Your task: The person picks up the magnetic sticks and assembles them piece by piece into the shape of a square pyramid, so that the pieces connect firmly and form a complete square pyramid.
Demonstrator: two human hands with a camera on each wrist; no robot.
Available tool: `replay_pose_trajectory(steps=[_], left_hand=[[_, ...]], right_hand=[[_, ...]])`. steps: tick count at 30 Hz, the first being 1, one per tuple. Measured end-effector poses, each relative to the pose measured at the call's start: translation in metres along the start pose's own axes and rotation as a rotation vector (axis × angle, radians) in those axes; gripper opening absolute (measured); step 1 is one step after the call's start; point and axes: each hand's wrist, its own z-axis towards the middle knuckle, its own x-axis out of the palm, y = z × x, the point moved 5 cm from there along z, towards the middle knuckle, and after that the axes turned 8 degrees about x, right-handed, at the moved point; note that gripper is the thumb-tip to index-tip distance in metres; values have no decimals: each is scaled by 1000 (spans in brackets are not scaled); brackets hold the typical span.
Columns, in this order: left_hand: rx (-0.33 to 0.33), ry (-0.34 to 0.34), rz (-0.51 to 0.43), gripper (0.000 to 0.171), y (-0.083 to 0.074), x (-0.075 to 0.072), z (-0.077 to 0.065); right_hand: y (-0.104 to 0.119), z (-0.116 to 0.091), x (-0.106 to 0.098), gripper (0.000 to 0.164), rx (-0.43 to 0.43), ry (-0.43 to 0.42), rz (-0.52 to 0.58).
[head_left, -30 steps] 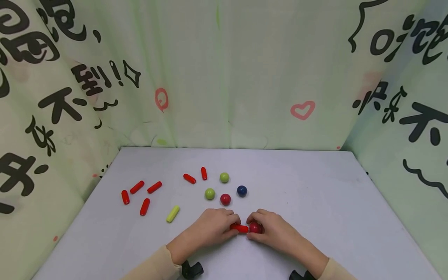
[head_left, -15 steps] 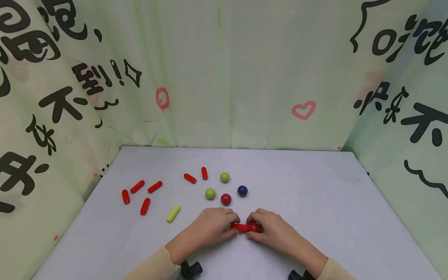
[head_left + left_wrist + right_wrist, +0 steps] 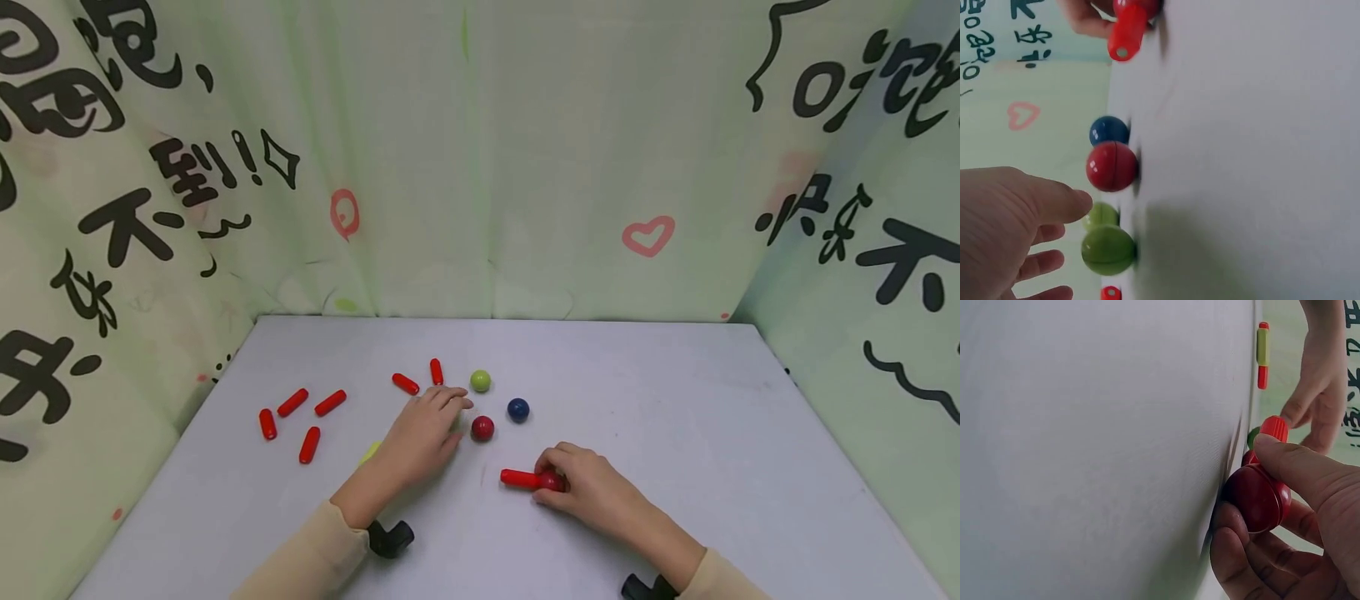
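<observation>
My right hand grips a dark red ball between thumb and fingers. From the ball a short red rod sticks out leftward, its end meeting the ball. Farther left, my left hand reaches over the table with its fingers spread. In the left wrist view its thumb and fingers are close by the nearer green ball, which the hand mostly covers in the head view. Just right of that hand sit another red ball, a blue ball and a second green ball.
Several red rods lie scattered on the left of the white table. Two more, including a red rod, lie beyond the left hand. A yellow-green rod is partly hidden behind the left wrist. Printed curtains surround the table.
The rod and the dark red ball came together. My left hand then let go of the rod and moved left and away toward the green ball. The right hand kept hold of the ball.
</observation>
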Motion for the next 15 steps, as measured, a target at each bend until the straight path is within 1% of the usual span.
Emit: replay_pose_trajectory(steps=[3,7,10,13,15], left_hand=[[-42,14,-4,44,9,4,-2],[-62,29,-26,36,14,9,-6],[-81,43,-88,30,15,11,-10],[-105,64,-159,25,14,11,-15],[-113,73,-188,25,11,10,-19]], right_hand=[[0,0,-1,23,-3,-5,-3],[-1,1,-1,23,-2,-10,-25],[-2,1,-2,24,9,-10,-33],[-3,1,-2,24,19,0,-8],[-3,2,-3,24,22,5,13]])
